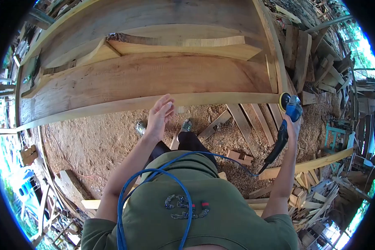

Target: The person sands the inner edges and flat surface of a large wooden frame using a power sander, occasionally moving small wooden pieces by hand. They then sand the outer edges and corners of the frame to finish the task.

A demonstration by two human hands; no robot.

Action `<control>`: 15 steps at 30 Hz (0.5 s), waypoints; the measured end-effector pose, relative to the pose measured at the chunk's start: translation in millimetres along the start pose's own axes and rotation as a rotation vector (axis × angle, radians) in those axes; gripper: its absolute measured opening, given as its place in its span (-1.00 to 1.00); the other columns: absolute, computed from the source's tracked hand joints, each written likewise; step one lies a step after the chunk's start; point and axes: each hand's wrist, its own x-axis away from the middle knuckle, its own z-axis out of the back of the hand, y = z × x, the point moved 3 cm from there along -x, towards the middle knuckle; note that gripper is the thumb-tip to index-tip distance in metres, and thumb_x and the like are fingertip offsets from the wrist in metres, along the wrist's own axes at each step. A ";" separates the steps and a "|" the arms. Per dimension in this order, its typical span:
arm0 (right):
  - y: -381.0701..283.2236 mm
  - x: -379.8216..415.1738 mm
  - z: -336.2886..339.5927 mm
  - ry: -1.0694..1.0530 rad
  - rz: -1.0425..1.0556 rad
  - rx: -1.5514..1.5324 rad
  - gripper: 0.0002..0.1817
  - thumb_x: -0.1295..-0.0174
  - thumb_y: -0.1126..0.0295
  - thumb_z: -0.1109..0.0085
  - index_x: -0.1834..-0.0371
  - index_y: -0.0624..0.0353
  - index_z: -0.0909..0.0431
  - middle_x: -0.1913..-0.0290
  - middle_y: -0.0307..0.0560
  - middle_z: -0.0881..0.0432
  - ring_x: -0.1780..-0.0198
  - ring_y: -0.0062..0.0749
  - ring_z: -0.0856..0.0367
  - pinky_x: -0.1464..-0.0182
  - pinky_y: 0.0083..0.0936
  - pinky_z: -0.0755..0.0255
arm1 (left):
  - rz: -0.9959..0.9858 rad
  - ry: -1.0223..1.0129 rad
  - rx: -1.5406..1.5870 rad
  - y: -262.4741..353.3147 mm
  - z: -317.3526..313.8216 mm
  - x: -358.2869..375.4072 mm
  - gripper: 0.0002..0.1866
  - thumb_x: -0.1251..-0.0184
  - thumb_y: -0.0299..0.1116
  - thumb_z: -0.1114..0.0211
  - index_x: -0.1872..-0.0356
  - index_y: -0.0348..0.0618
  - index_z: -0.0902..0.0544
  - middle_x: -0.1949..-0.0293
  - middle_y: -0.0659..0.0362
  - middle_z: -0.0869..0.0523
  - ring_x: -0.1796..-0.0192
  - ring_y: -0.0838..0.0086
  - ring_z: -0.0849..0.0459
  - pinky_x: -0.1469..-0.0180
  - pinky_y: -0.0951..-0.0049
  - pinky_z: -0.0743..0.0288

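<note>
My right hand (293,128) is wrapped around a blue and black angle grinder (294,107) fitted with a round yellow-rimmed disc (283,101). The disc is right at the near right corner of a large wooden panel with a raised border (221,98). From the tool's black tail a blue cord (187,155) runs back and loops over my shirt. My left hand (158,118) hangs close before the panel's front edge, fingers loosely bent and apart, with nothing in it.
Curved wood pieces (187,48) lie on the panel. Planks (242,125) and wood blocks (239,157) rest on the shaving-covered ground (83,141) near my feet. Scrap lumber (300,54) is piled at the right, with a long board (312,163) beside my right arm.
</note>
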 end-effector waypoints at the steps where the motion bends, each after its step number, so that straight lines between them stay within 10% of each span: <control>1: -9.3 5.4 0.9 -0.020 -0.031 -0.060 -0.11 0.06 0.05 -0.36 -0.33 0.29 -0.29 -0.09 0.16 -0.55 -0.07 -0.07 -0.57 -0.10 -0.25 -0.41 | -0.027 0.008 -0.023 1.1 3.2 -1.8 -0.54 -0.45 -0.33 -0.17 -0.34 -0.10 -0.39 -0.16 0.21 -0.58 -0.11 0.48 -0.57 -0.18 0.41 -0.47; 12: -107.5 98.1 -58.8 -0.141 0.160 0.161 -0.09 -0.01 0.04 -0.36 -0.34 0.42 -0.24 -0.15 0.23 -0.51 -0.13 -0.05 -0.54 -0.17 -0.26 -0.38 | -0.028 0.032 -0.010 3.1 28.9 -2.6 -0.56 -0.46 -0.34 -0.16 -0.32 -0.10 -0.41 -0.13 0.24 -0.58 -0.09 0.53 -0.56 -0.15 0.44 -0.47; 15: -146.3 125.1 -89.1 -0.458 0.213 -0.131 -0.23 0.03 0.22 -0.40 -0.24 0.30 -0.30 0.01 0.12 -0.57 0.03 -0.13 -0.61 -0.03 -0.26 -0.45 | -0.058 0.040 0.013 10.2 45.8 3.1 -0.56 -0.47 -0.34 -0.15 -0.32 -0.11 -0.41 -0.14 0.22 -0.57 -0.08 0.52 -0.57 -0.15 0.45 -0.47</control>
